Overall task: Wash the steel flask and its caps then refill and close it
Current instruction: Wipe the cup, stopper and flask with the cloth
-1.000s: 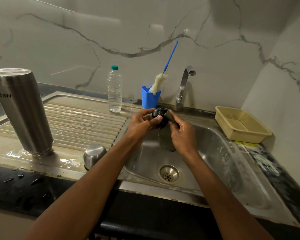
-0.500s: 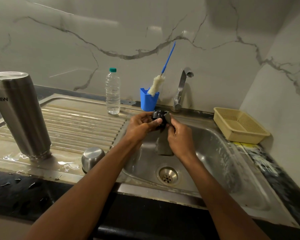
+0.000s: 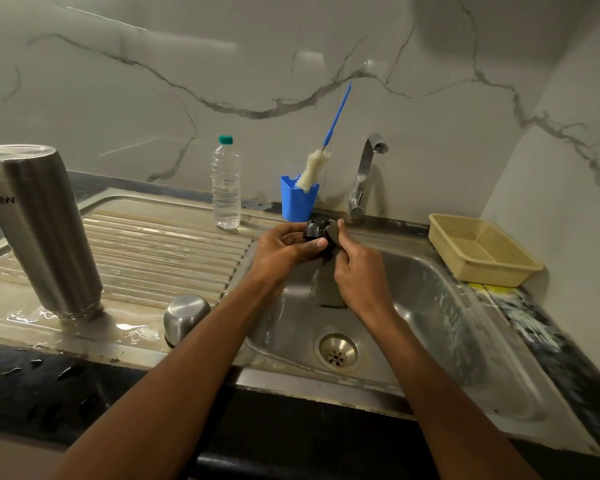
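Observation:
The steel flask (image 3: 39, 230) stands upside down on the wet drainboard at the left. Its rounded steel outer cap (image 3: 185, 317) sits near the drainboard's front edge. Over the sink basin (image 3: 430, 306), my left hand (image 3: 281, 251) grips a small black inner cap (image 3: 314, 230). My right hand (image 3: 357, 275) presses a grey scrub pad (image 3: 326, 292) against that cap; the pad hangs down below my fingers.
A clear water bottle (image 3: 226, 183) with a green lid and a blue holder (image 3: 298, 202) with a bottle brush (image 3: 314, 168) stand at the back. The tap (image 3: 364, 174) is behind my hands. A beige basket (image 3: 482, 251) sits at the right.
My hands stay together over the basin. The fingers shift slightly around the black cap and pad as they rub.

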{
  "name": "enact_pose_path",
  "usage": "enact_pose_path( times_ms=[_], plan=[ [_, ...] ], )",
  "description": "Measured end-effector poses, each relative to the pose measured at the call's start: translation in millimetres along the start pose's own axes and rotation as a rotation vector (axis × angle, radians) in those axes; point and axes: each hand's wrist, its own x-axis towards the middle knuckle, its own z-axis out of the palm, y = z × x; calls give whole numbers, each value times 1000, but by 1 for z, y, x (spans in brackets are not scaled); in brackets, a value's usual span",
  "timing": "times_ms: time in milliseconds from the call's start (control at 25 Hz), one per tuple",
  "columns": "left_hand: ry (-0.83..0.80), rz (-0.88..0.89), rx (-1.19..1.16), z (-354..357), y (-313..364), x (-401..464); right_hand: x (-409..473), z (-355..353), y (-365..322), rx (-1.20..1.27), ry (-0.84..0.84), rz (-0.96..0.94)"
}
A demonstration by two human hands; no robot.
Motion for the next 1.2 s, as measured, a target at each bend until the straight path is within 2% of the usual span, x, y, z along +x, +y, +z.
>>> enact_pose_path(
  times_ms=[40, 200, 280, 320, 480, 640, 800, 960, 1040, 1200],
  plan=[
    [-2, -2, -14, 0, 0, 0, -1, -1, -2, 19, -4, 10],
    [-9, -37, -92, -1, 1, 2, -4, -3, -3, -106, 17, -217],
    [-18, -52, -111, -2, 3, 2, -1, -3, -1, -120, 37, -260],
    [-32, -53, -127, -2, 4, 2, 0, -3, 0, -79, 47, -238],
    [-118, -90, -222, 1, 7, -1, 1, -7, 3, 150, 60, 55],
    [-93, -100, -258, 3, 7, 2, -4, -6, 1, 95, 74, 3],
    [-75, -73, -201, 3, 6, 3, -3, 2, -2, 12, 143, -150],
    [-63, -61, -160, 4, 6, 3, -2, 3, 1, -70, 83, -209],
    [-32, -62, -159, 3, 6, 3, -2, 5, 0, -69, 62, -199],
    [-44, -134, -237, 2, 6, 4, -2, 3, -1, 34, 51, -10]
  ],
)
